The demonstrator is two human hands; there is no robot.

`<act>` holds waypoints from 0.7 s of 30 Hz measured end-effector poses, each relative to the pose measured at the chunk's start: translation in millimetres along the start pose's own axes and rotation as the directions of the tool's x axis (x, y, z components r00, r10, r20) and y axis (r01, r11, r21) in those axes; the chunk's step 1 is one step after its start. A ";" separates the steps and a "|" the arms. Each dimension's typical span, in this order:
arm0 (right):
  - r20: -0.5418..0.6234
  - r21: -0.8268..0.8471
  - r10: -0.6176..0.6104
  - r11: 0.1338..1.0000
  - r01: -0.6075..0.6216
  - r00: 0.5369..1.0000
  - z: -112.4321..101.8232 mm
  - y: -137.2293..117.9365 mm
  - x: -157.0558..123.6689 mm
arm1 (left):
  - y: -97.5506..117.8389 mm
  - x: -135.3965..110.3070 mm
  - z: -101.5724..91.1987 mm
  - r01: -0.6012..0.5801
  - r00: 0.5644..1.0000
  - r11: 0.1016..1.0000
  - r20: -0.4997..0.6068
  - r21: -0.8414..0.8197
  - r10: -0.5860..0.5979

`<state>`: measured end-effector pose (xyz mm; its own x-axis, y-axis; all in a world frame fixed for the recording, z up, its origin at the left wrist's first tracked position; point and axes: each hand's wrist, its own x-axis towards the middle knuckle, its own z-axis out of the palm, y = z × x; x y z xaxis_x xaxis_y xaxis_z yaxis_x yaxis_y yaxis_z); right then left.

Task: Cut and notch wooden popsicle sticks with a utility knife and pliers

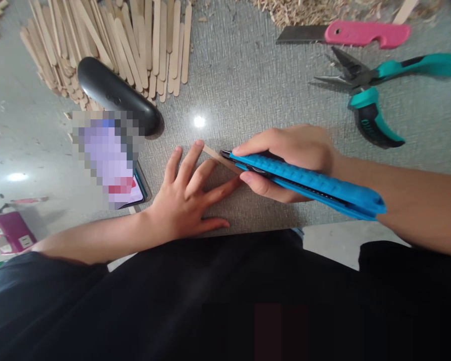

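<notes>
My left hand lies flat on the grey table, fingers spread, pressing down a thin wooden stick that pokes out past the fingertips. My right hand is closed round a blue utility knife. The knife's tip rests on the stick just right of my left fingertips. Most of the stick is hidden under my fingers.
A heap of wooden sticks lies at the back left, with a black case and a phone in front of it. A pink knife and teal pliers lie at the back right. Wood shavings cover the far edge.
</notes>
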<state>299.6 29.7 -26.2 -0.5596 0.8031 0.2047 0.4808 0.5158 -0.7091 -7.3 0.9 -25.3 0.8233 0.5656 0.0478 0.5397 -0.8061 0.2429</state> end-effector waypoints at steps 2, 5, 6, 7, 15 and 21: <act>-0.016 -0.001 0.006 1.000 -0.006 1.000 -0.4 0.5 -1.8 | 0.1 0.0 -0.5 -0.001 1.000 1.000 0.004 0.000 0.001; -0.035 0.012 0.012 1.000 -0.011 0.999 -0.7 0.8 -3.7 | 0.3 0.4 -1.8 0.004 0.999 1.000 0.036 -0.020 -0.003; -0.035 0.015 0.014 1.000 -0.014 0.999 -0.7 0.4 -3.8 | 0.3 0.5 -2.0 0.006 0.999 1.000 0.043 -0.026 -0.004; -0.034 0.016 0.016 1.000 -0.016 0.999 -0.7 -0.3 -3.6 | 0.3 0.6 -2.1 0.006 0.999 1.000 0.046 -0.030 -0.005; -0.082 0.001 -0.008 1.000 0.008 0.997 -0.7 -4.5 -1.4 | 0.4 -0.1 -0.6 -0.004 0.999 1.000 0.046 0.017 0.003; -0.125 -0.053 -0.080 0.996 0.074 0.989 2.0 -5.6 0.3 | 1.4 -0.2 -0.2 -0.012 0.999 1.000 0.030 0.026 0.011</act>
<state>295.4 26.5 -23.5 -0.5072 0.7904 0.3436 0.4737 0.5887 -0.6550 -6.7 -0.3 -24.8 0.8343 0.5510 0.0213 0.5342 -0.8172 0.2166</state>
